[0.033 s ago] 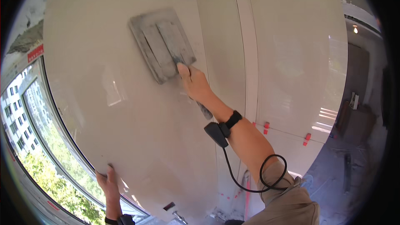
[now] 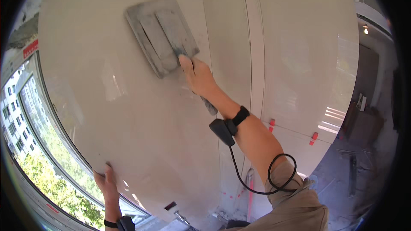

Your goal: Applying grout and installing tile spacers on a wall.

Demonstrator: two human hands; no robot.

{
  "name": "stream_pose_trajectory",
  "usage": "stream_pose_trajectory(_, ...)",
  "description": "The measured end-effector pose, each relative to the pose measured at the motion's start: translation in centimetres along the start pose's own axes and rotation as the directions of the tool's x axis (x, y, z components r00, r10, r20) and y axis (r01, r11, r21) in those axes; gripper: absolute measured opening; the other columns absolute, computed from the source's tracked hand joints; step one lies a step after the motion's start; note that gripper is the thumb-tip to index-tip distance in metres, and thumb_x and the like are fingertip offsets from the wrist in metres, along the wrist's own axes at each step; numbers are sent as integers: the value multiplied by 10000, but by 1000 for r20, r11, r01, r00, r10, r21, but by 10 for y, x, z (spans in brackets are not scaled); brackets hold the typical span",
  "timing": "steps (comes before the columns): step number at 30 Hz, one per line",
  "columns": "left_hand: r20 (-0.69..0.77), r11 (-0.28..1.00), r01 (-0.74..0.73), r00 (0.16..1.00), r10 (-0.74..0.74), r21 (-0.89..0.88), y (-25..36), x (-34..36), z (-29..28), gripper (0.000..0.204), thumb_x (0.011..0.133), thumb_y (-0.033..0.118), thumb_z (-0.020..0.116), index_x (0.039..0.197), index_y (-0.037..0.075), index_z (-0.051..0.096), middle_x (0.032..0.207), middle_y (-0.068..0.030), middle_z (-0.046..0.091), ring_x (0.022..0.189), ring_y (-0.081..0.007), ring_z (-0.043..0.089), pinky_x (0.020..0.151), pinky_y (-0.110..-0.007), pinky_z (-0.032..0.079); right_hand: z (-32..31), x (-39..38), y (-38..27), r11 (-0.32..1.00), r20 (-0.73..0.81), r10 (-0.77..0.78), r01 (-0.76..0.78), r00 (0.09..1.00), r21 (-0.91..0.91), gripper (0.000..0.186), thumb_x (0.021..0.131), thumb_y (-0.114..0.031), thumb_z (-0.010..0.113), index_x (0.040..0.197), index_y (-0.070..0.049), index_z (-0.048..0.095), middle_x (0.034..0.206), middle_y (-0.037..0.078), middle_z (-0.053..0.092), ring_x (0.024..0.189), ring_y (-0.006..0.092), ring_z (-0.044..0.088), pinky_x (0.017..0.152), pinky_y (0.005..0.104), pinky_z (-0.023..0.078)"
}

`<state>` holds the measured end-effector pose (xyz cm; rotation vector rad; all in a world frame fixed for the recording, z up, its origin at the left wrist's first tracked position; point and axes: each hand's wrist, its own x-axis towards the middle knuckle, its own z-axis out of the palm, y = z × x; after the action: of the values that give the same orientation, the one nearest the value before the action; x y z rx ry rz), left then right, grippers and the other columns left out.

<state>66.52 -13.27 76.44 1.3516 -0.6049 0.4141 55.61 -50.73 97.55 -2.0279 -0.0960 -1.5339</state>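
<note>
My right hand (image 2: 199,77) is closed around the handle of a grey, dusty tile-beating paddle (image 2: 160,36). The paddle's broad rectangular head lies tilted against or just off a large glossy cream wall tile (image 2: 141,115); contact cannot be made out. The handle's end sticks out below my wrist. At the lower left, my left hand (image 2: 108,184) grips the tile's edge beside the window, thumb on the face and the other fingers mostly hidden behind the edge. A black device with a cable is strapped to my right forearm, and another to my left wrist.
A window (image 2: 47,132) with trees and a building outside runs along the left. Red levelling clips (image 2: 314,138) sit in a joint on the right. Below are a metal tap (image 2: 182,217) and a dark rectangular cutout (image 2: 170,205) in the tile. A lit bulb (image 2: 365,29) hangs far right.
The paddle and my right hand sit slightly higher and further left in view. The view itself has shifted a little too. Both hands keep their grip.
</note>
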Motion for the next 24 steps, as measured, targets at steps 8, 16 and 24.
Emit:
stream_pose_trajectory(8,-28,999,38,999,-39,-15,-2,-1,0,511,931,330,631,1249,-38,474,1143,-110,585,1047,-171,556,918,-307,446,-7,1,-34,976,-5,-189,188,982,113,591,968,-541,431,805,24,496,603,57,484,583,144,480,548,314,425)
stream_pose_trajectory(16,-17,999,-27,999,27,28,-2,-2,10,628,920,368,635,1339,-42,411,1221,-113,540,1080,-174,527,921,-296,425,9,10,19,985,-57,-135,128,989,-119,553,975,-452,464,837,75,560,656,266,571,621,421,556,605,434,467)
stream_pose_trajectory(24,57,988,-93,995,86,124,-6,-2,-8,546,951,294,596,1325,-55,406,1222,-142,537,1104,-203,519,950,-316,416,-2,-6,-20,997,-30,-71,70,997,-15,551,968,-475,476,825,55,529,640,258,553,588,383,558,581,426,452)
